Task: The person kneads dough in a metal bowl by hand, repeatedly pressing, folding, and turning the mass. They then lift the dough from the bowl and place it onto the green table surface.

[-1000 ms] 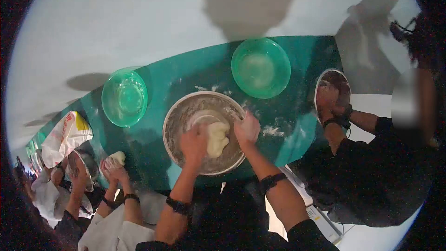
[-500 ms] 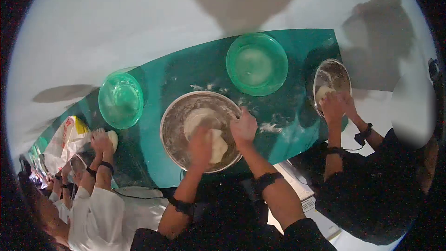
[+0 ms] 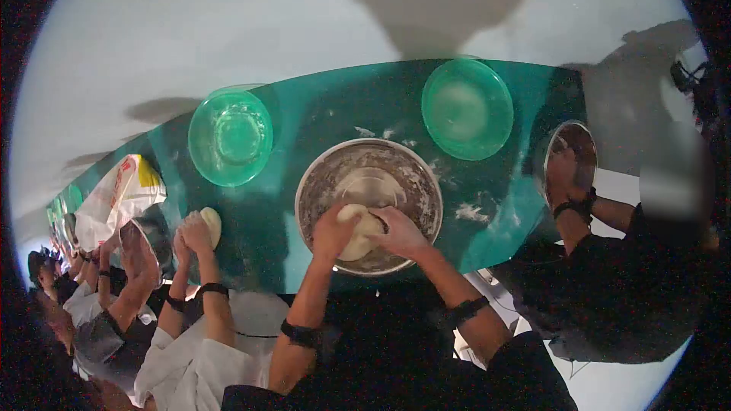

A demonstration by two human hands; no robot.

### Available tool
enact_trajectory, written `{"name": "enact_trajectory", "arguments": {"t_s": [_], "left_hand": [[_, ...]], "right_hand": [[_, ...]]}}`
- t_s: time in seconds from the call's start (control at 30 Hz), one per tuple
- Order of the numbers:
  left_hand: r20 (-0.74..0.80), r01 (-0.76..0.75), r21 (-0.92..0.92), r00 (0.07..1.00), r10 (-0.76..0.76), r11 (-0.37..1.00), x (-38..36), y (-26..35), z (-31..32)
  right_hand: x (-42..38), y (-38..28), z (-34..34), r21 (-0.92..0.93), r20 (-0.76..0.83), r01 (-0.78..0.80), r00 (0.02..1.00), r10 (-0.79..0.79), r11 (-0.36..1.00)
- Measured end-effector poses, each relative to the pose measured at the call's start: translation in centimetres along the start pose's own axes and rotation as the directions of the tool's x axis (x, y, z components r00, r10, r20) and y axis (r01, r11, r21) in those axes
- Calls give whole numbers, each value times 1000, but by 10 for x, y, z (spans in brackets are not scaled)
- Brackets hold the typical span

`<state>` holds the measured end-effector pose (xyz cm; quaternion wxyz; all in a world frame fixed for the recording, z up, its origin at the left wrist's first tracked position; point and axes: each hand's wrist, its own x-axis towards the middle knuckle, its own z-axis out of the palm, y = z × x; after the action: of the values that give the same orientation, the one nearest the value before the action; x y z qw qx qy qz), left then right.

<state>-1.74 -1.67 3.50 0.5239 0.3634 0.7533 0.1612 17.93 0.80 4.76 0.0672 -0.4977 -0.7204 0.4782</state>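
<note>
A pale lump of dough sits low in a wide metal bowl whose inner wall is smeared with flour. My left hand grips the dough from its left side, fingers curled over the top. From the right, my right hand also takes hold of it, with the thumb and fingers pressed into its edge. Both hands are inside the bowl, near its front rim. The underside of the dough is hidden.
Two green basins, a left basin and a right basin, stand on the green table. Flour is scattered rightward. Left, a co-worker's hands press dough beside a plastic bag; right, another person works in a metal bowl.
My right hand has left the bowl's rim and now grips the dough together with my left hand. The view has shifted, so the table's things appear further right.
</note>
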Motion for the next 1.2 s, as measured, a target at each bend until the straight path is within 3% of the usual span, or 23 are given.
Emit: {"name": "enact_trajectory", "arguments": {"t_s": [0.07, 0.13, 0.2, 0.27, 0.37, 0.43, 0.47, 0.5, 0.53, 0.57, 0.6, 0.67, 0.7, 0.77, 0.8, 0.87, 0.93, 1.0, 1.07, 1.13, 1.2], "left_hand": [[-14, 80, -163, 996, -83, 983, -8, 4, -4], [22, -2, -270, 1000, 8, 963, -11, 0, -9], [78, -36, -359, 995, 68, 932, -19, -1, -12], [120, -52, -452, 986, 118, 891, -26, 13, -20], [152, 57, -727, 985, 80, 685, -25, 26, -11], [109, -63, -670, 977, 183, 739, -15, 32, -5], [92, -124, -636, 968, 234, 762, -12, 34, -4], [-29, -356, -338, 929, 369, 871, -12, 32, -9], [-95, -523, 21, 847, 523, 852, -12, 29, -18], [-98, -594, 385, 735, 671, 707, -9, 28, -28], [-142, -587, 429, 707, 693, 686, -6, 27, -38], [-326, -353, 529, 754, 569, 771, 2, 13, -39], [-418, -224, 553, 759, 499, 803, 6, 5, -34], [-528, -265, 208, 780, 336, 942, 21, -6, -24], [-566, -289, 21, 786, 250, 957, 30, -10, -22], [-481, -245, -167, 866, 138, 955, 37, -20, -23], [-424, -182, -309, 905, 36, 933, 39, -24, -29], [-393, -119, -427, 917, -65, 897, 38, -15, -28], [-327, -66, -507, 937, -120, 860, 45, -27, -23], [-287, -26, -527, 946, -149, 850, 48, -29, -24], [-284, 3, -502, 944, -168, 865, 44, -22, -31]], "right_hand": [[-3, 6, 8, 314, 59, -215, 977, 207, 925], [5, 31, 25, 626, 111, -320, 939, 326, 711], [6, 50, 31, 822, 99, -289, 921, 376, 491], [14, 34, 13, 936, 161, -260, 916, 366, 239], [18, 24, -7, 946, 215, -282, 916, 338, 163], [28, 42, -12, 682, -57, -335, 862, 504, 650], [33, 48, -14, 521, -165, -361, 847, 506, 774], [38, 47, -18, 336, -272, -407, 821, 502, 849], [44, 27, -33, 214, -327, -433, 813, 482, 875], [53, 11, -46, 89, -380, -454, 807, 452, 886], [60, 2, -53, -77, -377, -361, 873, 308, 929], [62, -7, -59, -394, -296, -160, 954, 40, 905], [62, 0, -58, -369, -259, -133, 965, 36, 920], [65, 15, -53, -321, -174, -72, 985, 16, 944], [65, 19, -50, -186, -192, -143, 976, 106, 972], [54, 23, -33, 105, -155, -290, 940, 304, 951], [40, 18, -14, 122, -256, -428, 858, 445, 895], [36, 5, 3, -52, -455, -427, 815, 359, 903], [36, -29, 44, -379, -589, -333, 806, 53, 863], [34, -43, 84, -580, -588, -314, 799, -121, 751], [42, -43, 97, -539, -463, -12, 839, -285, 842]]}}
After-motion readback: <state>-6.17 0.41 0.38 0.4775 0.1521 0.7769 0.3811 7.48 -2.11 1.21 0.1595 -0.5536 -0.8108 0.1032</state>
